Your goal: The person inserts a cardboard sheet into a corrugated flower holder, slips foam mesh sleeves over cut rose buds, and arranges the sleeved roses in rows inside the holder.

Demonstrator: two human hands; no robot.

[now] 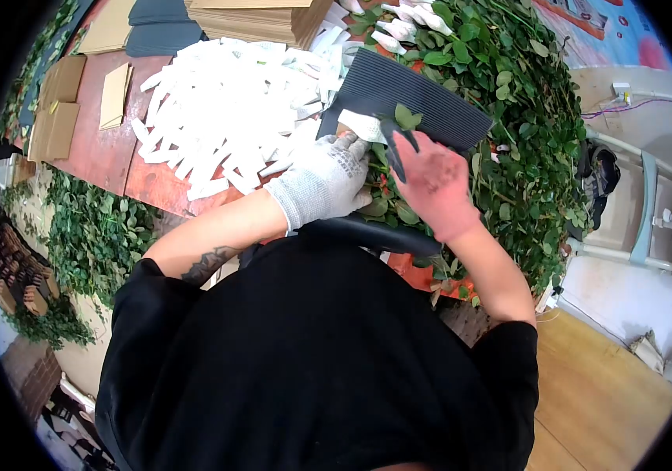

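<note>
My left hand (326,179), in a pale grey knit glove, is closed with its fingertips on a white-wrapped flower bud (362,125). The bud lies against a dark corrugated sheet (418,94). My right hand (433,184), in a red glove with dark fingers, is closed just right of the bud. A green leaf (407,118) sticks up by its fingertips; what those fingers grip is hidden. Left of the sheet spreads a heap of white paper strips (230,102). Below my hands a dark rolled edge (375,234) crosses in front of my body.
Leafy stems (520,118) cover the table's right side, with several white-wrapped buds (414,20) at the back. Cardboard stacks (261,23) and dark sheets (162,30) stand at the far edge. Folded brown card (57,110) lies on the red table (104,153). A pale plastic chair (642,204) is at right.
</note>
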